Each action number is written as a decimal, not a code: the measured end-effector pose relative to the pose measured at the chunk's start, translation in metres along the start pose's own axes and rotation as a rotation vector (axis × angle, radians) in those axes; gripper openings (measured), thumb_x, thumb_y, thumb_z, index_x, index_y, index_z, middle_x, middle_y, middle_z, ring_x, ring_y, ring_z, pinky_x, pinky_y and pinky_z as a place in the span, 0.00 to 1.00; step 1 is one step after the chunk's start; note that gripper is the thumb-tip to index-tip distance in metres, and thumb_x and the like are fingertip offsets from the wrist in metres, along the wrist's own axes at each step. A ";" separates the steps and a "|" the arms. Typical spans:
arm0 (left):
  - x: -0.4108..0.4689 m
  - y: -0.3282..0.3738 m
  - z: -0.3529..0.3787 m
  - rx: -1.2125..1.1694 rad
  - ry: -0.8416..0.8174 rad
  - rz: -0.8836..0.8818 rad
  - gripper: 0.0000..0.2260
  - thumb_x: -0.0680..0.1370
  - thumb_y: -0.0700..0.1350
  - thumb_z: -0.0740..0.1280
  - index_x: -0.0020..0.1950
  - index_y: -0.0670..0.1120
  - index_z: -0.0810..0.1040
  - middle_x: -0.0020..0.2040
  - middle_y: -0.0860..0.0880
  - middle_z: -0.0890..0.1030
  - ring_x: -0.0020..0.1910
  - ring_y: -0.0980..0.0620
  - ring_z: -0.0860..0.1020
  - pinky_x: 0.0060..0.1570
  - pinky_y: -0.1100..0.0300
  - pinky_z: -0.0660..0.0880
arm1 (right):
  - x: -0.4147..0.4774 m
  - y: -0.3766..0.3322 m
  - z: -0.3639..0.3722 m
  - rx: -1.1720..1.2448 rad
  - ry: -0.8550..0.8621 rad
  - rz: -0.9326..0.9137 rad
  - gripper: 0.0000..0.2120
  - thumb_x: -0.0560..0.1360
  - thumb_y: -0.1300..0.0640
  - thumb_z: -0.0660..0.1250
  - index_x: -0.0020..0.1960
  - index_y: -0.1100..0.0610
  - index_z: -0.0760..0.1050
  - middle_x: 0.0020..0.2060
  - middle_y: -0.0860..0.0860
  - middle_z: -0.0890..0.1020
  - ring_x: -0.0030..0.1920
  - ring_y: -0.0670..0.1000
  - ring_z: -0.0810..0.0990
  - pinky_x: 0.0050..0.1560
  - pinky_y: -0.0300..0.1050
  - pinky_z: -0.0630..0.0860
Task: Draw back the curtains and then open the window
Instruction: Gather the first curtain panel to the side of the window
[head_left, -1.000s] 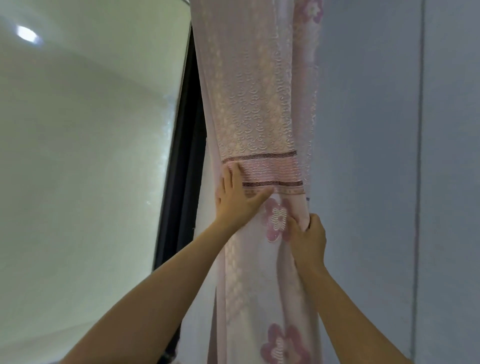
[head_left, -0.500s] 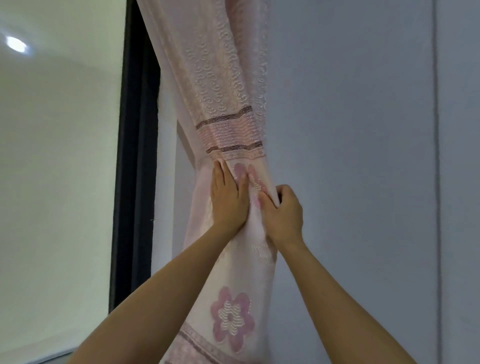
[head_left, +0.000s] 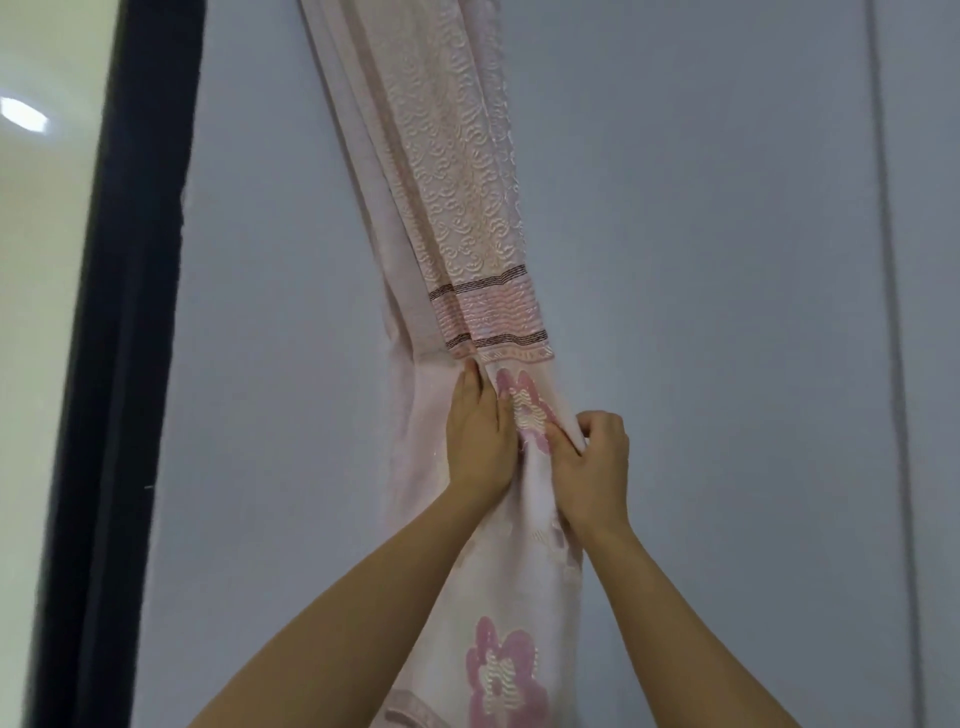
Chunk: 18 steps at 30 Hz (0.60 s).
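Note:
A pink curtain (head_left: 457, 208) with a swirl pattern, dark stripes and pink flowers hangs bunched against the grey wall, right of the window. My left hand (head_left: 478, 436) presses flat on the gathered fabric just below the striped band. Beside it, my right hand (head_left: 592, 467) pinches a fold of the curtain at its right edge. The window (head_left: 31, 312) shows at the far left as pale glass with a light reflection, bordered by a black frame (head_left: 124, 338).
Bare grey wall (head_left: 701, 260) fills the space right of the curtain, with a vertical seam (head_left: 888, 312) near the right edge. A strip of the same wall lies between the frame and the curtain.
The bunched curtain and both hands have moved right, away from the window frame, uncovering a strip of wall. My left hand has gone from gripping to lying flat on the fabric.

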<state>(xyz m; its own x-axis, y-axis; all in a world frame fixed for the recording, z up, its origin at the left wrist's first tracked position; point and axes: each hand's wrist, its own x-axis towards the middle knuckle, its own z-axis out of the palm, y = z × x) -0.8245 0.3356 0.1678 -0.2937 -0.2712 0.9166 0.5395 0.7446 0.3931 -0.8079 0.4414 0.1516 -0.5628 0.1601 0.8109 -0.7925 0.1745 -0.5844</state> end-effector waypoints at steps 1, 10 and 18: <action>0.002 -0.003 0.011 -0.013 -0.011 0.004 0.30 0.75 0.59 0.43 0.74 0.45 0.55 0.74 0.46 0.62 0.72 0.48 0.62 0.71 0.47 0.62 | 0.006 0.008 -0.002 -0.007 0.010 -0.005 0.20 0.72 0.59 0.65 0.30 0.46 0.58 0.40 0.54 0.70 0.42 0.57 0.71 0.44 0.55 0.71; 0.021 -0.026 0.106 -0.183 -0.124 -0.044 0.28 0.77 0.56 0.47 0.73 0.44 0.55 0.74 0.44 0.61 0.73 0.48 0.61 0.71 0.48 0.63 | 0.061 0.070 -0.021 -0.057 0.063 -0.026 0.17 0.72 0.62 0.63 0.32 0.47 0.61 0.37 0.47 0.70 0.41 0.52 0.72 0.42 0.48 0.70; 0.037 -0.032 0.180 -0.117 -0.198 0.062 0.28 0.78 0.53 0.45 0.74 0.39 0.53 0.76 0.42 0.55 0.76 0.47 0.53 0.74 0.50 0.55 | 0.098 0.134 -0.050 -0.102 0.086 0.025 0.18 0.74 0.58 0.64 0.31 0.48 0.58 0.29 0.45 0.68 0.30 0.44 0.66 0.39 0.47 0.66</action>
<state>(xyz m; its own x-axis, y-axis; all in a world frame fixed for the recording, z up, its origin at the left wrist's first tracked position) -0.9947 0.4117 0.1764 -0.3996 -0.0938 0.9119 0.6457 0.6772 0.3527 -0.9578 0.5292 0.1517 -0.5563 0.2474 0.7933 -0.7479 0.2670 -0.6078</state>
